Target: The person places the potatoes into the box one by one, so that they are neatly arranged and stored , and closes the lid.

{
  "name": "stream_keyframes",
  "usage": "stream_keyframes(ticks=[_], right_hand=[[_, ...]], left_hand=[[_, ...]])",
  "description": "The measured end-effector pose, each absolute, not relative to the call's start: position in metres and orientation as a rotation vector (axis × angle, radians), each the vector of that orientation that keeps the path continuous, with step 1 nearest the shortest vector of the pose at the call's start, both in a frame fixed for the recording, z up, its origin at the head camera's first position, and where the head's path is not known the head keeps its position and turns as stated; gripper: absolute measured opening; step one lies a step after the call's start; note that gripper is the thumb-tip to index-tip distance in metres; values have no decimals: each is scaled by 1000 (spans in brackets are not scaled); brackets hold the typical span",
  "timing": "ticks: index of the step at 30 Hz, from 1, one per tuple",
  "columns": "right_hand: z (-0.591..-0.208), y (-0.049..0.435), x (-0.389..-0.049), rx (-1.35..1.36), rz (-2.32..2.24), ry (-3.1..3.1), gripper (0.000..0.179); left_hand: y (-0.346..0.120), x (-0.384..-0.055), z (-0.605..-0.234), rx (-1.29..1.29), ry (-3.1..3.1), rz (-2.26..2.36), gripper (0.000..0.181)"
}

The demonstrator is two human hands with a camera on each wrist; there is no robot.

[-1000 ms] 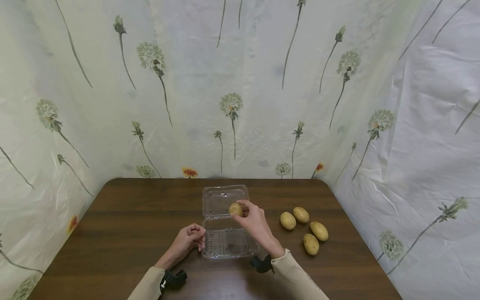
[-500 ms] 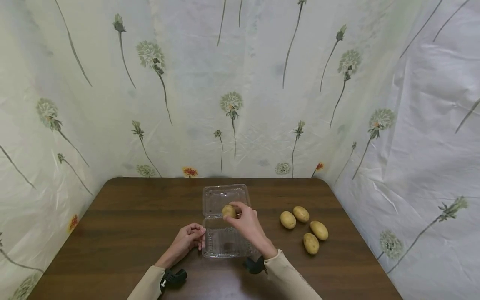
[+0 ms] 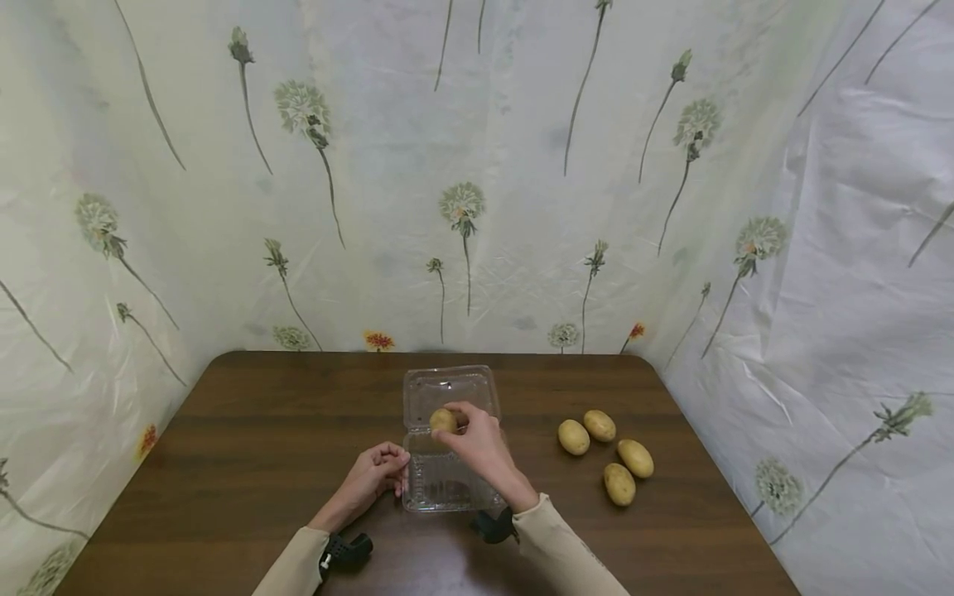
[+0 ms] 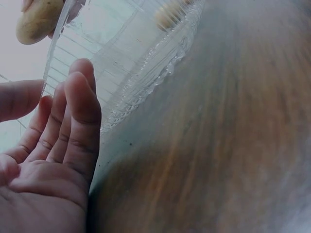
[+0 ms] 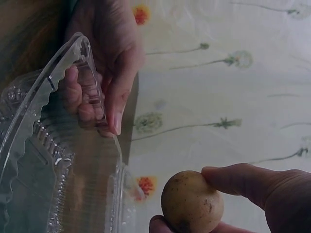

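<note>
- The right grip (image 3: 483, 443) reaches in from the near right, forearm angled forward and leftward, palm facing left.
- The right grip is closed on one potato (image 3: 443, 420), held between the thumb and the fingertips.
- The held potato is located above the clear container (image 3: 447, 507), in line with the hinge in the head view.
- Long axis of the held potato: its outline is nearly round from the head and right wrist, longer and slanted from the left wrist; the exact heading cannot be determined.
- The left grip (image 3: 375, 472) is at the left side of the container, forearm angled forward and rightward.
- The left grip pinches the side wall: thumb at the rim, fingers bent along the outer face.
- The container rests on the desk (image 3: 276, 447) with its lid (image 3: 447, 396) folded back to the far side; the hinge runs left to right.
- Four loose potatoes (image 3: 635, 458) lie on the desk to the right of the container, in two adjacent pairs.
- Long axes of the loose potatoes: mostly slanted from far left to near right; the nearest points closer to front-to-back.
- A floral-print sheet (image 3: 373, 149) forms the background.
</note>
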State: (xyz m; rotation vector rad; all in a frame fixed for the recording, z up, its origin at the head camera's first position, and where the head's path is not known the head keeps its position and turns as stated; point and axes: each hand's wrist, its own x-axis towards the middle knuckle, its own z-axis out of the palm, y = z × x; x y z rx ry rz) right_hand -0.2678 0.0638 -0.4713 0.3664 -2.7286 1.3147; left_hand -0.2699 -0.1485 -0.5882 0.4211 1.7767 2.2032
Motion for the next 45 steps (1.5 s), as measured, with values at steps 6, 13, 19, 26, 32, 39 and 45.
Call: stream_keyframes(ticks=[6, 13, 19, 26, 32, 39, 45], right_hand=[[-476, 59, -268, 392, 1378, -2726, 44], [-484, 55, -268, 426, 1437, -2714, 44], [-490, 52, -268, 421, 1413, -2736, 42], [-495, 50, -267, 408, 1403, -2781, 42], [-498, 49, -268, 429, 1430, -2785, 44], [-501, 47, -268, 436, 1399, -2782, 42], [-505, 45, -268, 417, 1373, -2808, 43]], left_hand=[[-148, -270, -588, 421, 1771, 2202, 17], [-148, -270, -587, 409, 1763, 2200, 18], [-149, -271, -586, 416, 1760, 2202, 20], [-150, -270, -587, 445, 1764, 2190, 20], [-149, -270, -587, 408, 1778, 2193, 18], [-150, -270, -586, 393, 1773, 2190, 17], [-150, -269, -586, 402, 1765, 2185, 16]])
